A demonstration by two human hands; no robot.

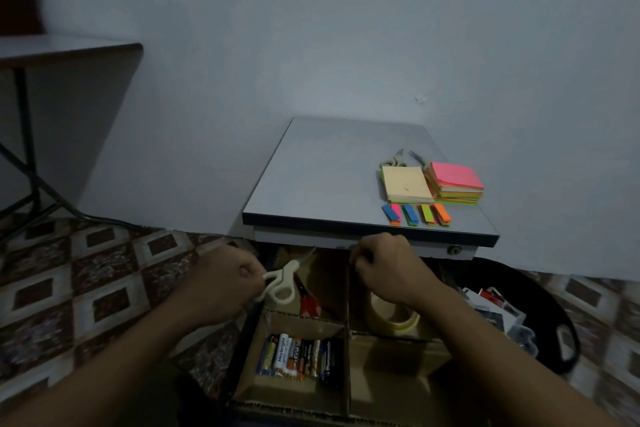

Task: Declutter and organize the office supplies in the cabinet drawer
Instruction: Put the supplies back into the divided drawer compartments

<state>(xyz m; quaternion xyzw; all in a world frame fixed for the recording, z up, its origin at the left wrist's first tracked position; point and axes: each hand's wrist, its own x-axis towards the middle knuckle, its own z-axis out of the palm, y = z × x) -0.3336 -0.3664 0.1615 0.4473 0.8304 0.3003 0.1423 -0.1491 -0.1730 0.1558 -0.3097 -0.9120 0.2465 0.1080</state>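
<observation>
The open drawer [242, 340] holds a cardboard divider [347, 291] with several compartments. My left hand [221, 284] grips cream-handled scissors [282, 284] over the back left compartment, where red-handled scissors [309, 303] lie. My right hand [388, 270] is curled at the divider's top edge near the cabinet front; whether it holds the cardboard is unclear. Several batteries [299, 357] fill the front left compartment. A tape roll [394, 321] sits in the back right one, partly behind my right wrist.
On the cabinet top [322, 184] lie two scissors [394, 159], a yellow sticky-note pad [407, 184], a pink-topped stack [455, 182] and coloured page flags [415, 214]. A black bag [519, 308] of items sits on the floor at right. A table [65, 48] stands at left.
</observation>
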